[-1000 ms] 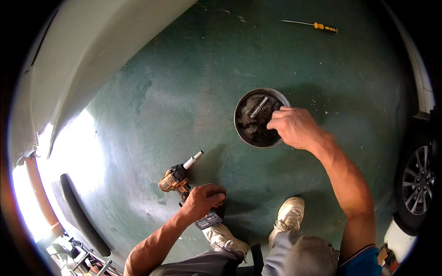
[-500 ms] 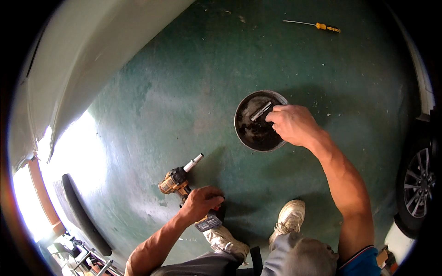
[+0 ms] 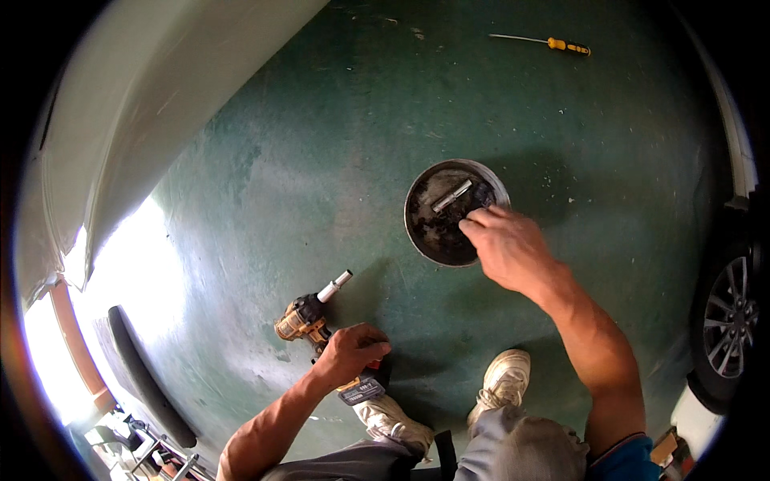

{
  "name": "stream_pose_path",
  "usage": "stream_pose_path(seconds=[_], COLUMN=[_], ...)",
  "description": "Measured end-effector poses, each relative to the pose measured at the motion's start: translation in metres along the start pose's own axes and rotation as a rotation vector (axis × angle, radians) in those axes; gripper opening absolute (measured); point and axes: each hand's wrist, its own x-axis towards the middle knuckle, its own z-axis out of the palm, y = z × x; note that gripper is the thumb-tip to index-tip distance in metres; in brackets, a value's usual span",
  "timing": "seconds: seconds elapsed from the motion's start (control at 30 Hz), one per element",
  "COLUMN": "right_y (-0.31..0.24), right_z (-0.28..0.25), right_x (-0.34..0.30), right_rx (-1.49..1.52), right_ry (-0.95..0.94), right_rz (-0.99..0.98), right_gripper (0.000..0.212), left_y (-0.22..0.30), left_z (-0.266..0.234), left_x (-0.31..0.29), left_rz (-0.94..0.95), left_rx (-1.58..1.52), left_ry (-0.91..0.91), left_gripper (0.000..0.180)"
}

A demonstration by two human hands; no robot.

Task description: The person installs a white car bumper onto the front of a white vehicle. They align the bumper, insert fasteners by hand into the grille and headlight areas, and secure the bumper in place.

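Note:
My left hand (image 3: 350, 353) is closed round the handle of a yellow-and-black cordless impact wrench (image 3: 303, 318). A long silver socket (image 3: 335, 286) sits on its nose, pointing away to the right, and the battery shows below my hand. My right hand (image 3: 511, 247) reaches over the near right rim of a round metal pan (image 3: 409, 223). Its fingers are pinched together; whatever they may hold is hidden. Inside the pan, just beyond the fingertips, lies a silver metal socket or tube (image 3: 452, 196) on a dark, grimy bottom.
On the green floor (image 3: 321, 160), a yellow-and-black screwdriver (image 3: 569, 46) lies at the far right. A car wheel (image 3: 730, 318) stands at the right edge. A pale car body panel (image 3: 144, 96) fills the upper left. My shoes (image 3: 503, 380) are at the near side.
My right hand has drawn back toward me, from beside the silver piece to the pan's near right rim. The left hand and impact wrench stay almost where they were.

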Motion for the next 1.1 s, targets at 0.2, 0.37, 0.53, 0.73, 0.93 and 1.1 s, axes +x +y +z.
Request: stream_pose_path(seconds=[0.2, 0.37, 0.53, 0.73, 0.93, 1.1], right_y=[-0.010, 0.001, 0.014, 0.026, 0.015, 0.012], right_z=[0.016, 0.009, -0.044, -0.066, -0.041, -0.018], right_x=[0.010, -0.004, -0.008, -0.013, -0.005, 0.004], right_rx=[0.131, 0.220, 0.242, 0.155, 0.110, -0.048], right_ry=[-0.235, -0.131, 0.096, 0.182, 0.071, -0.115], right_rz=[-0.008, 0.012, 0.178, 0.242, 0.105, 0.025], right_gripper=[0.012, 0.014, 0.018, 0.020, 0.018, 0.019], left_y=[0.011, 0.003, 0.004, -0.002, 0.004, -0.004], left_z=[-0.003, -0.004, -0.004, -0.005, -0.005, -0.005], left_x=[-0.005, -0.003, -0.009, -0.001, -0.005, -0.005], left_rz=[-0.068, -0.076, -0.016, 0.041, -0.055, -0.058], left_rx=[-0.009, -0.041, -0.027, 0.101, 0.033, -0.015], left_ry=[-0.018, -0.028, -0.015, -0.043, -0.046, -0.046], left_gripper=[0.026, 0.023, 0.021, 0.024, 0.025, 0.024])
